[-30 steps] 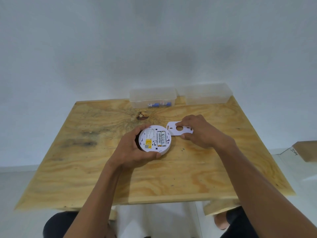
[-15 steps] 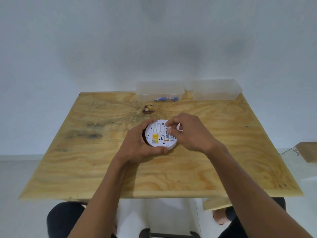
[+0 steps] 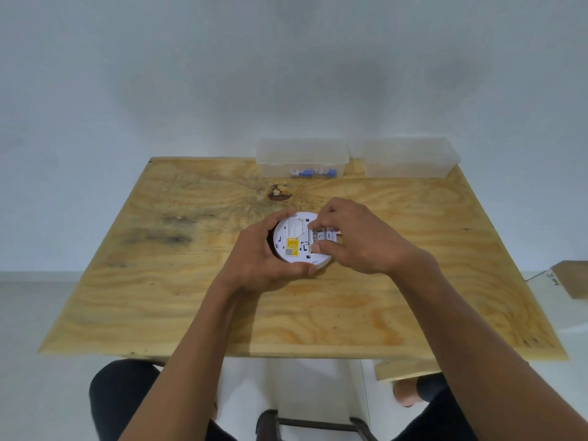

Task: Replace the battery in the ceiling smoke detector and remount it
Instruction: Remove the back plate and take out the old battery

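Note:
The round white smoke detector lies back side up on the wooden table, showing a yellow label and its battery compartment. My left hand wraps around its left and near rim. My right hand reaches over the right half, with index finger and thumb pinched on the two ends of a battery sitting in the compartment. A second battery beside it is partly covered by my fingers. The white mounting plate is hidden behind my right hand.
Two clear plastic boxes stand at the table's far edge: the left box holds a few blue-tipped batteries, and nothing shows in the right box. A wooden board lies off to the right on the floor.
My right hand left the mounting plate on the table and moved left onto the detector, where its fingers now pinch a battery. The left hand kept its hold.

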